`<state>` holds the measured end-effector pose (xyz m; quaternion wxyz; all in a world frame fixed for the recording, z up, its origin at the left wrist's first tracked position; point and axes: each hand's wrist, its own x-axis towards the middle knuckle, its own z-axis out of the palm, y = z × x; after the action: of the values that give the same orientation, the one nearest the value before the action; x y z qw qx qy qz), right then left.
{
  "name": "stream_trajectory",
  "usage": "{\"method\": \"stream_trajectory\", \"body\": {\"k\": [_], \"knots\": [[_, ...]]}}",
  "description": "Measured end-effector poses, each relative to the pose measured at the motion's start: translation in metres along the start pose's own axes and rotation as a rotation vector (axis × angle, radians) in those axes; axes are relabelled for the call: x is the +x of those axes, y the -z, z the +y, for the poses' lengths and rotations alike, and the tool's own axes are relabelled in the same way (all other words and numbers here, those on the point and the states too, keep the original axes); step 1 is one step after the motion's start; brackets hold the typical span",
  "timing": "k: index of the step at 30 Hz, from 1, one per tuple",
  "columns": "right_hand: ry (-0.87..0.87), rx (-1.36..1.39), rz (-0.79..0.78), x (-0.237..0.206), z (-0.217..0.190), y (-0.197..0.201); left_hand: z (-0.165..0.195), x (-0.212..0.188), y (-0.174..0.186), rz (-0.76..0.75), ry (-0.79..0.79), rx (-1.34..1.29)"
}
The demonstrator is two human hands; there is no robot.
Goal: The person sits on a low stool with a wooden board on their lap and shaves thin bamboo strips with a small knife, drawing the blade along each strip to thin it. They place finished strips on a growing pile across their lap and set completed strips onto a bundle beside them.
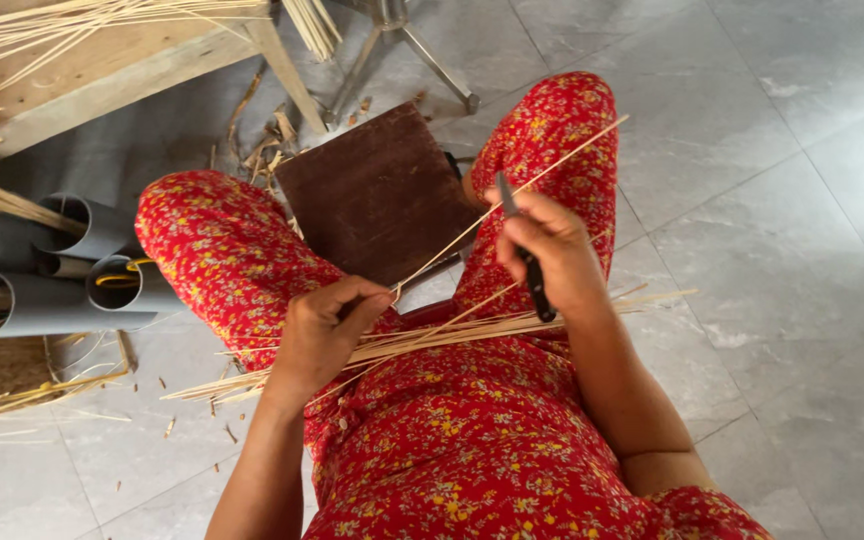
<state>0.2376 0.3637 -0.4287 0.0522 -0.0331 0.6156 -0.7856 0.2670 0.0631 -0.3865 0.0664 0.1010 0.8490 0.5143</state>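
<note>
Bamboo strip (pixel 512 193): thin, pale, straight; it runs from my left hand up and to the right, across my right knee, its far end in the air.
Left hand (pixel 327 325): fingers pressed together, pinching the near end of the strip above my lap.
Right hand (pixel 549 255): closed round a small dark-handled knife (pixel 524 255), blade tip up against the strip.
Step in hand: I judge this to be shaving or splitting the strip along its length.
Next move calls for: steady tension from the left pinch and a shallow blade angle, so the strip does not snap.
Lap: a bundle of strips (pixel 432 338) lies across my red floral dress.
Nearby: dark wooden board (pixel 377 190) between my knees; grey pipes (pixel 72 265) on the floor at left.
</note>
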Motion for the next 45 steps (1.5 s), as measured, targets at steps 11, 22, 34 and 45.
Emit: {"method": "stream_trajectory", "body": {"k": [11, 22, 34, 45], "knots": [[0.149, 0.27, 0.298, -0.003, -0.022, 0.068, -0.007, -0.017, 0.035, 0.072, 0.098, -0.006], [-0.154, -0.13, -0.376, -0.011, 0.0, -0.036, 0.009, 0.008, -0.013, -0.022, 0.009, -0.04], [-0.171, -0.374, -0.415, 0.004, 0.017, -0.047, -0.02, 0.012, -0.014, 0.048, -0.043, -0.327], [0.676, -0.936, -0.476, -0.015, -0.105, -0.108, -0.024, 0.014, -0.01, 0.226, 0.158, -0.661]]}}
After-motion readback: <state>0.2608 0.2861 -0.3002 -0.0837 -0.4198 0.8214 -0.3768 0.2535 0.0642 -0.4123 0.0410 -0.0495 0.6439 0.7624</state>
